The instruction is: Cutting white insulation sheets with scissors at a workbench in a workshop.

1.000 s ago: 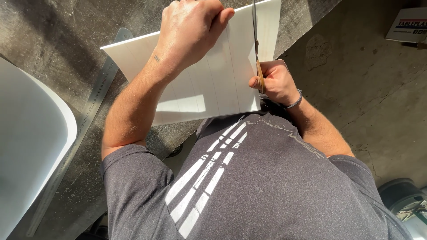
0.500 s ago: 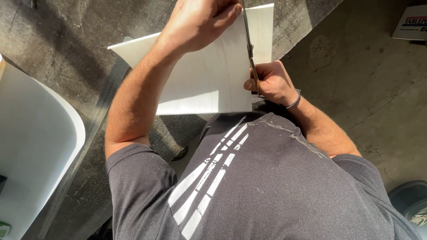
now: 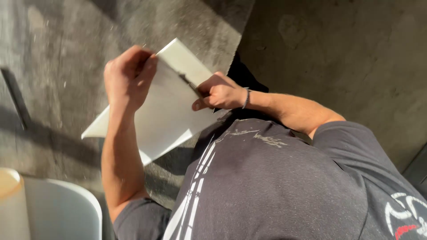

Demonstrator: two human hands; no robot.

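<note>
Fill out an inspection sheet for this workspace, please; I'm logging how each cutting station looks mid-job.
Surface: grey concrete slab, sunlit, with hard shadows; darker concrete floor beyond its edge.
Job's things: white sheet, held tilted in the air; scissors cutting into it, mostly hidden by the hand.
Clutter: white rounded chair or tub edge at lower left; a pale cylinder beside it.
Hands: left hand grips the sheet's top edge; right hand works the scissors and wears a thin wristband.
Cables: nothing seen.
Surroundings: dark T-shirt with white stripes fills the lower frame; a dark object at the right edge, too cropped to tell.
</note>
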